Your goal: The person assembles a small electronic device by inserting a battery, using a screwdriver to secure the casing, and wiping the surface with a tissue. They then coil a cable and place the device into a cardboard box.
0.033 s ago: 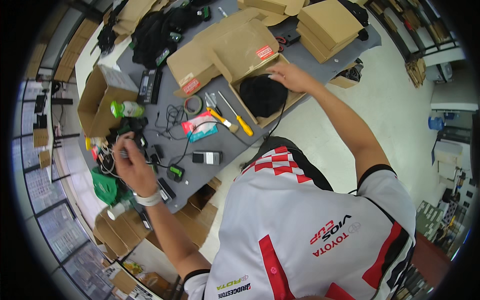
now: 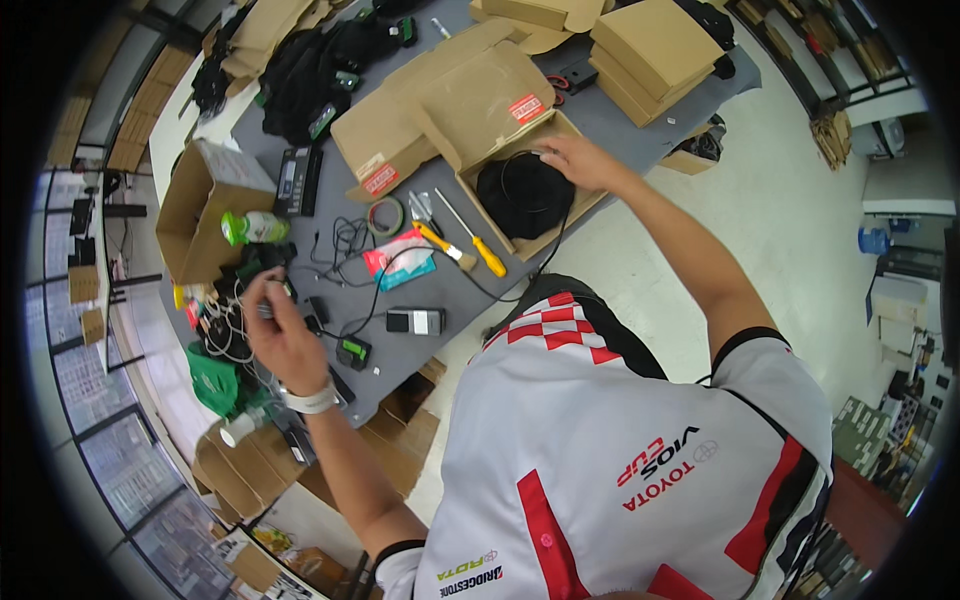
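My right hand [image 2: 582, 163] is over the far right corner of an open cardboard box [image 2: 470, 182], its thumb and fingers pinched on a thin black cable [image 2: 503, 178]. That cable loops over a black cap-like cloth item [image 2: 522, 208] lying in the box. To the left, my left hand [image 2: 288, 345] hovers above the table's left side, fingers loosely bent and apart, with nothing visible in them. It is nearest a heap of dark items and white cords [image 2: 228, 335]. A black and green device [image 2: 352, 350] lies to its right, with a black cable attached.
On the grey table [image 2: 450, 345] are a yellow screwdriver [image 2: 488, 255], brush [image 2: 445, 245], tape roll [image 2: 385, 215], red-and-blue packet [image 2: 402, 257] and grey-black box-shaped device [image 2: 415, 320]. A green-capped bottle [image 2: 252, 228] stands by a carton [image 2: 205, 190]. Stacked cardboard boxes [image 2: 655, 55] are at far right.
My left hand has shifted a little right and nearer me. A thin cable loop now shows above the black cloth item by my right hand, which has barely moved.
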Tool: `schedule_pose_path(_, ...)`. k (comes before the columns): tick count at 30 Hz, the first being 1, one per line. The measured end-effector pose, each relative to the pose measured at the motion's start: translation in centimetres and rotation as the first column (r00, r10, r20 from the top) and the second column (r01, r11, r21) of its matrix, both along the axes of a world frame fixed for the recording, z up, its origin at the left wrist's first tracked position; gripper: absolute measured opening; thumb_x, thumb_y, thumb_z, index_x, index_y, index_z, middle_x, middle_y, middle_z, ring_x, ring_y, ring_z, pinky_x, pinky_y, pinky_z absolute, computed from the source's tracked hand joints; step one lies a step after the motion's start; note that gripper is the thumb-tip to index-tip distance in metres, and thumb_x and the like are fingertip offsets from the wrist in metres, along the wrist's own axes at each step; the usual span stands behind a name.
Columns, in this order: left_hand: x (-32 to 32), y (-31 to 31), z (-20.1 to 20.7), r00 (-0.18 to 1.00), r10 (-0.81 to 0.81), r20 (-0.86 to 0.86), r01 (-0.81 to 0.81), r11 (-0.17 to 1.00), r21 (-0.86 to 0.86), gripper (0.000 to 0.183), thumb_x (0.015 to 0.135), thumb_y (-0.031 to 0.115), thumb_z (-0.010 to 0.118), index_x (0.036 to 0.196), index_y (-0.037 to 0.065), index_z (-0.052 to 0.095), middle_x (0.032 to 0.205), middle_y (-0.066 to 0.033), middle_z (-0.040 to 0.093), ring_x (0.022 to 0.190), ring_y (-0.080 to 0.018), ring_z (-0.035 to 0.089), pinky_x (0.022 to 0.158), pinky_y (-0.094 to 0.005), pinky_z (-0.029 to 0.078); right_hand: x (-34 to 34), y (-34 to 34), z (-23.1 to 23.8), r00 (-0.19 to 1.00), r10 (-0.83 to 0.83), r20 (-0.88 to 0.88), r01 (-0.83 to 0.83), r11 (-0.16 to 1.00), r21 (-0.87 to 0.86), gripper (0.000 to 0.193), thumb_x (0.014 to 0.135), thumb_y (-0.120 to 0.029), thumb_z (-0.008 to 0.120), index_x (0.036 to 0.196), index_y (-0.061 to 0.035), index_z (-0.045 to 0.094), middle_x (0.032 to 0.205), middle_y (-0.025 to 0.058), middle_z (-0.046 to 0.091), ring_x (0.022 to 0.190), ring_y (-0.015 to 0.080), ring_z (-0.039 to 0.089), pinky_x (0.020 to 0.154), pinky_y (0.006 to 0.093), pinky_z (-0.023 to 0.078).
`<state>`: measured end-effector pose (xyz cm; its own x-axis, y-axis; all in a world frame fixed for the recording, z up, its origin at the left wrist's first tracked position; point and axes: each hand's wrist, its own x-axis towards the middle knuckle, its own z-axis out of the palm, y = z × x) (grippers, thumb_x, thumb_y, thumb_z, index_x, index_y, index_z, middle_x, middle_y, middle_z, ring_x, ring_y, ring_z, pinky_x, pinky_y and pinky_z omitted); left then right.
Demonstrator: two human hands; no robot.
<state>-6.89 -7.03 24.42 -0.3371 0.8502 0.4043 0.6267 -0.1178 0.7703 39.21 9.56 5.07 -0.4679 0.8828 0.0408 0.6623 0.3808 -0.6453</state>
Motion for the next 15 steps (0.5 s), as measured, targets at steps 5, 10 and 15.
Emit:
schedule_pose_path(5, 7.4, 2.7, -3.3, 0.992, -0.065, 0.108, 0.076, 0.992, -0.101, 0.016, 0.109, 0.010, 0.058, 0.115, -0.001, 0.068, 0.093, 0.0030, 0.064, 0.069, -0.0019, 0.037, 0.058, -0.0225, 0.027, 1.9, -3.0, -4.9, 0.855, -0.277, 0.438, 0.445, 0.825, -0.347, 0.051, 0.101, -0.025, 0.065, 0.134, 0.0119, 0.051, 0.118, 0.0326, 0.066, 0.109, 0.0497, 0.066, 0.098, 0.0518, 0.054)
schedule_pose_path(10, 12.2, 4.9, -6.5, 0.975, -0.085, 0.207, 0.128, 0.970, -0.207, 0.015, 0.107, 0.006, 0.060, 0.115, -0.004, 0.068, 0.091, -0.0015, 0.068, 0.075, -0.0048, 0.054, 0.066, -0.0221, 0.045, 0.2, -5.1, -9.0, 0.758, -0.605, 0.242, 0.633, 0.772, -0.053, 0.069, 0.099, -0.023, 0.068, 0.144, 0.0154, 0.032, 0.130, 0.0419, 0.053, 0.118, 0.0552, 0.058, 0.108, 0.0540, 0.047)
schedule_pose_path(15, 17.5, 7.6, -7.1, 0.963, -0.202, 0.178, 0.249, 0.919, -0.306, 0.014, 0.105, 0.006, 0.061, 0.116, -0.002, 0.067, 0.083, -0.0045, 0.070, 0.072, -0.0068, 0.059, 0.066, -0.0246, 0.049, -0.6, -2.9, -11.6, 0.599, -0.800, 0.024, 0.789, 0.585, -0.187, 0.069, 0.098, -0.027, 0.072, 0.143, 0.0109, 0.037, 0.133, 0.0384, 0.051, 0.123, 0.0521, 0.056, 0.107, 0.0525, 0.046)
